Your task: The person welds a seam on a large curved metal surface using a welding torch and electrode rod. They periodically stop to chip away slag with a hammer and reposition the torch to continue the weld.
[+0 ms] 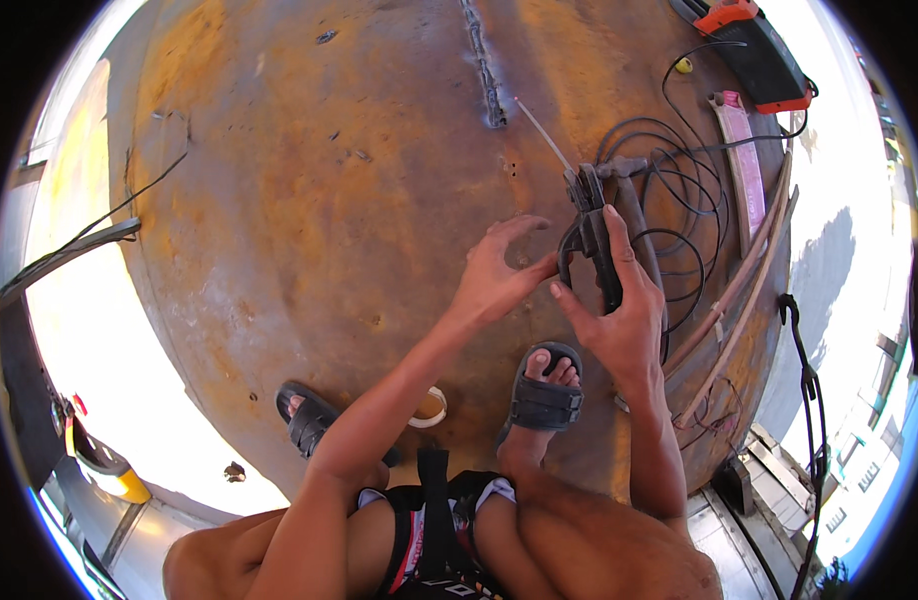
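Overhead, the right hand (619,320) grips a welding holder (591,235) with rod (542,135) above the rusty tank (329,200); the open left hand (494,275) touches its lever — seam (484,65) apparently welded, rod unstruck.

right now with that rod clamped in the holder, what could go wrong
The bare left hand touches the electrode holder gripped by the right hand, risking shock or burns. The rod hovers close to the rusty steel tank and could strike unexpectedly. Coiled cables near sandalled feet could trip.
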A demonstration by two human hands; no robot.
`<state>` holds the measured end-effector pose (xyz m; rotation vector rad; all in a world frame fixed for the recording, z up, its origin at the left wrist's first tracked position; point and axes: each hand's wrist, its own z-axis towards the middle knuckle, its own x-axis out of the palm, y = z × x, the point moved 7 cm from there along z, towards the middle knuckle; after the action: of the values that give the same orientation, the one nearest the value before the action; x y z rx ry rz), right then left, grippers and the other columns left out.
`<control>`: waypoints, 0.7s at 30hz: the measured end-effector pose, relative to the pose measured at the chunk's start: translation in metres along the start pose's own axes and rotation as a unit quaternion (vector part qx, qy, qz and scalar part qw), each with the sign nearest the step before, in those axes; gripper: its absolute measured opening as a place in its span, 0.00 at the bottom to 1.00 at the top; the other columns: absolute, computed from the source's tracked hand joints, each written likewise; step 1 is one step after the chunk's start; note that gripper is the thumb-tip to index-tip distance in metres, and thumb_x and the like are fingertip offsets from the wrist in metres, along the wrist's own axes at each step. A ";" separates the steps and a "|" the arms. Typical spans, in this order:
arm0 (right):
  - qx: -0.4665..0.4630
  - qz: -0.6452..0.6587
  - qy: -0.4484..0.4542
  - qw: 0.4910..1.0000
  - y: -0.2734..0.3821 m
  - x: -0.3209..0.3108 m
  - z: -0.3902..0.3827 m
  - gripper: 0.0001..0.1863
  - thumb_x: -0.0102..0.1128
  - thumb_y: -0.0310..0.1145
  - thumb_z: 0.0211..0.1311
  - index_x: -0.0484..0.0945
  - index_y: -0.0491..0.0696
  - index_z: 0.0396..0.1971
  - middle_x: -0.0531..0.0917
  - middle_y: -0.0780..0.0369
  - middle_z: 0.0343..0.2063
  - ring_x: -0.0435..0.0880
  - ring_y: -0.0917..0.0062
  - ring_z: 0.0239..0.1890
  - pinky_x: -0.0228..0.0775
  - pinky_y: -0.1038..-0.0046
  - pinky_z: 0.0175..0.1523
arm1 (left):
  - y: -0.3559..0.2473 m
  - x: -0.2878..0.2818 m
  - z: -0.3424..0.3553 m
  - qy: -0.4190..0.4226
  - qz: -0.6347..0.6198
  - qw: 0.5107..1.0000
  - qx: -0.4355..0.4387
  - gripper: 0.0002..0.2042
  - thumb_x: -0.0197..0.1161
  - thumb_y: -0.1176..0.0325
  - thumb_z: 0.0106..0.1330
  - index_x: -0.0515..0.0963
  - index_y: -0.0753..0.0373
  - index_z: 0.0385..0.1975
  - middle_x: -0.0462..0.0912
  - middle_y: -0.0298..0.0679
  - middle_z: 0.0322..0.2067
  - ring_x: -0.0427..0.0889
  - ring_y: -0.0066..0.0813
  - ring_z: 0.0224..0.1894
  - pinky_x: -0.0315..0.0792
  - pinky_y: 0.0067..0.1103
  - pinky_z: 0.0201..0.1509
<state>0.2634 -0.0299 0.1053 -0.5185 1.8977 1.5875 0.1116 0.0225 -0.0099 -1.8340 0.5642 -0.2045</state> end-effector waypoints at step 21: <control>0.005 0.001 0.026 1.000 0.001 0.004 0.003 0.51 0.80 0.35 0.56 0.64 0.53 0.81 0.89 0.50 0.46 0.91 0.51 0.47 0.82 0.58 0.52 | 0.002 -0.004 -0.002 0.007 -0.019 1.000 0.003 0.30 0.76 0.54 0.63 0.83 0.65 0.62 0.86 0.52 0.62 0.80 0.44 0.70 0.67 0.36 0.75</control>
<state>0.2602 -0.0264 0.1031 -0.5592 1.9434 1.5798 0.1073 0.0221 -0.0102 -1.8388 0.5379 -0.2444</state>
